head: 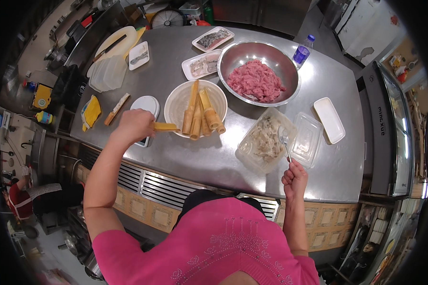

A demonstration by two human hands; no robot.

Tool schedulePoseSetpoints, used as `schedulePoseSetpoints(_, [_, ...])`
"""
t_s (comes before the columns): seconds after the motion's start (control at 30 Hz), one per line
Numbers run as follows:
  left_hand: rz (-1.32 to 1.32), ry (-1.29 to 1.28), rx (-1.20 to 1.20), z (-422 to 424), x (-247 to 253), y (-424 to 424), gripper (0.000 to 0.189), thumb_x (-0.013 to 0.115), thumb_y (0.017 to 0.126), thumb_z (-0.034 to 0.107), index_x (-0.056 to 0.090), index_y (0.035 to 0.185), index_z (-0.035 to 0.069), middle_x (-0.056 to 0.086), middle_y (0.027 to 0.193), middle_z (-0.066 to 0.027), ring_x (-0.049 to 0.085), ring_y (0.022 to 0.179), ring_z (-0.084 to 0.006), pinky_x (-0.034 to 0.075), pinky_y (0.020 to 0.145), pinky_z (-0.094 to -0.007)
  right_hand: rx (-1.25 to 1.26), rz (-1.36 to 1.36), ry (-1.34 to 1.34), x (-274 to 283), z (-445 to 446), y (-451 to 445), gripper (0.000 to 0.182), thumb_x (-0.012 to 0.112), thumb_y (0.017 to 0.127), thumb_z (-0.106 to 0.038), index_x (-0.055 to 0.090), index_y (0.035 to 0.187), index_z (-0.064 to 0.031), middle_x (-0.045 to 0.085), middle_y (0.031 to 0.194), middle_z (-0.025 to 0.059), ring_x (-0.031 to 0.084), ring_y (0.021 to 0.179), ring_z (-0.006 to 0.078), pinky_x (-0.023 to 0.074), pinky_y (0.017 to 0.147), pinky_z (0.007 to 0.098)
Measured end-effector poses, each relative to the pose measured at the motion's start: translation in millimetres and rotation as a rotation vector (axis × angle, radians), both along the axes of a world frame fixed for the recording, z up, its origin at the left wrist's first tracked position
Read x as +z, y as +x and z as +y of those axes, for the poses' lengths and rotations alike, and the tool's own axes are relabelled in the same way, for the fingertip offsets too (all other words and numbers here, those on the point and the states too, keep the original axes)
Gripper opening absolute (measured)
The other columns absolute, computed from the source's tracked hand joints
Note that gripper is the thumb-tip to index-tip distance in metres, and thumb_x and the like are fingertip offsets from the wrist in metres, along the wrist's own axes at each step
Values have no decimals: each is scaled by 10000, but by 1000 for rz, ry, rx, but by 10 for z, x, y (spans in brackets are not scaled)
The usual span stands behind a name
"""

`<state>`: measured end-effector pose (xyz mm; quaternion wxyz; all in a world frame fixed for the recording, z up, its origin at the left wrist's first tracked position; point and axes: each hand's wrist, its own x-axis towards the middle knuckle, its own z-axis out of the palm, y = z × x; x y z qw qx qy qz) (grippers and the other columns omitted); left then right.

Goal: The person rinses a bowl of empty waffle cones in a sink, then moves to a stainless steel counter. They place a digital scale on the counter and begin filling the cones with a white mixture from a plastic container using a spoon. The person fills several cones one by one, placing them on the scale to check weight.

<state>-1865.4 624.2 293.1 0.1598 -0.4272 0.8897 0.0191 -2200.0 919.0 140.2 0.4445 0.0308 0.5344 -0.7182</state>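
My left hand point(136, 124) grips a split bamboo piece point(167, 127) over the white kitchen scale point(146, 103), partly covering it. The bamboo's far end reaches the rim of a white bowl point(172, 103), where several bamboo tubes point(197, 119) lean. In my right hand point(294, 178) is a metal spoon point(286, 144), its bowl end in a clear plastic container point(248, 142) of pale, greyish paste point(267, 139). Behind the container stands a large steel bowl point(292, 85) with raw pink meat point(255, 80). A clear lid point(306, 140) lies beside the container.
White trays with fish pieces point(212, 38) point(203, 66) stand near the steel bowl. An empty white dish point(329, 120) and a bottle point(303, 51) are at the right. A knife point(110, 47) on a cutting board point(128, 35), a yellow cloth point(91, 112) and another bamboo piece point(117, 109) lie left. A person in red point(19, 201) is at far left.
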Motion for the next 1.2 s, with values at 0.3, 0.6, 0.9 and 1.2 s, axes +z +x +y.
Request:
schedulePoseSetpoints(0.3, [324, 64, 253, 83, -240, 435, 417, 734, 679, 228, 636, 1046, 56, 646, 820, -148, 622, 769, -286, 476, 708, -376, -11, 17, 4, 57, -50, 11, 150, 563, 869, -83, 613, 991, -11, 335, 522, -73, 273, 424, 37, 201, 379, 196])
schedulePoseSetpoints(0.6, [888, -101, 681, -483, -1539, 1553, 388, 731, 706, 252, 630, 1006, 28, 661, 860, -110, 628, 791, -222, 480, 722, -325, 30, 55, 78, 17, 58, 69, 183, 535, 883, -103, 606, 1021, -5, 316, 518, -67, 241, 409, 39, 171, 377, 206])
schedulePoseSetpoints(0.9, [556, -314, 633, -990, -1999, 1307, 423, 748, 667, 339, 669, 1034, 145, 598, 982, -58, 497, 1033, -238, 359, 866, -388, 75, 149, 116, 186, -136, 227, 179, 513, 895, -101, 586, 1021, 3, 296, 508, -66, 220, 399, 41, 159, 373, 207])
schedulePoseSetpoints(1.2, [1044, -709, 777, -964, -2059, 2223, 308, 648, 791, 340, 655, 1023, 137, 593, 1017, -60, 496, 1023, -263, 367, 896, -401, 109, 152, 96, 160, -240, 380, 185, 495, 909, -110, 584, 1023, 7, 261, 504, -72, 198, 399, 37, 149, 369, 204])
